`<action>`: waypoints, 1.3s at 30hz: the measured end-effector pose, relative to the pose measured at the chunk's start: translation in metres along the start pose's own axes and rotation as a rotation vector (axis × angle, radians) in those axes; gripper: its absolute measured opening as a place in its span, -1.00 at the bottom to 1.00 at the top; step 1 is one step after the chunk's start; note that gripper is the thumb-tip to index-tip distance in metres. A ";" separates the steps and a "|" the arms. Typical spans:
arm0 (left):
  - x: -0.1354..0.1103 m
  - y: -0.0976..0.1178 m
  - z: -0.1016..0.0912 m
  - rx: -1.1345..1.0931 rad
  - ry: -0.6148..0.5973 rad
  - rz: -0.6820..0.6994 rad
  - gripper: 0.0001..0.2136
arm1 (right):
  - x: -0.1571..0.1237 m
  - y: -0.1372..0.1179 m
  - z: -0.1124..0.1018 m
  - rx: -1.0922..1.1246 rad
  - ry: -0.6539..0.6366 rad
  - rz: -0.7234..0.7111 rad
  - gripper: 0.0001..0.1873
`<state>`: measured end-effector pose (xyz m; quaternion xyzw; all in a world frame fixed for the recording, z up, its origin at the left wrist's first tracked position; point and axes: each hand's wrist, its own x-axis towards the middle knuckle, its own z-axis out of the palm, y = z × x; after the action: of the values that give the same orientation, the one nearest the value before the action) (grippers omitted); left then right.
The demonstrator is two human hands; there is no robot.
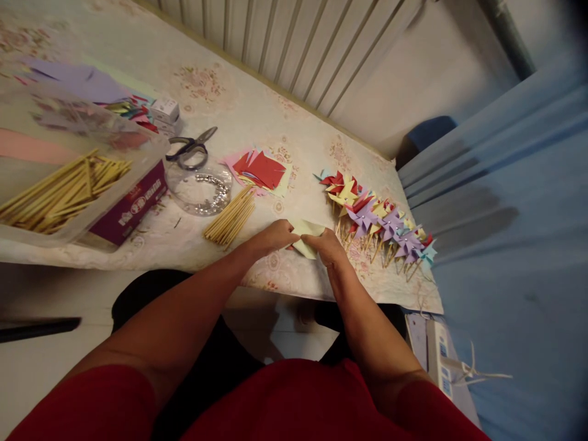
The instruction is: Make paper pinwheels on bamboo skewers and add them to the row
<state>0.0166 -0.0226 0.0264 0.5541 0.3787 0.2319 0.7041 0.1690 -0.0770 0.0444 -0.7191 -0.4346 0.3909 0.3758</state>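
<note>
Between my two hands is a pale yellow-green paper piece (307,248), cut with loose corners. My left hand (278,235) pinches its left side, and my right hand (329,245) pinches its right side. Fingers cover part of the paper, and a bit of red shows under the left fingertips. Just left of my left hand lies a bundle of thin wooden sticks (229,217). Beyond the hands is a stack of cut paper pieces (261,170), red on top. To the right of my right hand lie several finished paper pinwheels (376,217) on sticks.
Scissors (193,150) lie behind a round clear dish (199,190) of small metal fasteners. A clear plastic box (156,150) with more sticks stands at left. Behind it are coloured paper sheets (80,79) and small white boxes (165,111). A power strip (440,355) is at lower right, near a blue curtain (519,245).
</note>
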 end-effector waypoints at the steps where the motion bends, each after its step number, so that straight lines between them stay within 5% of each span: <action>1: 0.000 -0.001 0.000 0.008 0.002 0.002 -0.95 | 0.000 0.000 -0.001 -0.025 -0.008 0.000 -0.65; 6: 0.002 -0.006 -0.002 -0.166 -0.049 0.005 -0.94 | 0.002 0.006 -0.002 -0.024 -0.014 -0.005 -0.64; 13: 0.000 -0.003 -0.004 -0.769 -0.109 0.036 -0.67 | 0.005 0.000 0.013 0.465 0.158 -0.062 -0.65; 22: 0.000 -0.014 0.008 -0.789 -0.058 0.028 -0.64 | 0.007 -0.010 0.039 0.646 0.379 -0.078 -0.65; 39: 0.006 -0.013 0.016 -0.835 0.151 0.118 -0.78 | 0.005 -0.004 0.069 0.733 0.353 -0.078 -0.66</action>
<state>0.0314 -0.0315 0.0137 0.2235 0.2703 0.4451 0.8239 0.1078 -0.0574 0.0186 -0.5764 -0.2224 0.3759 0.6907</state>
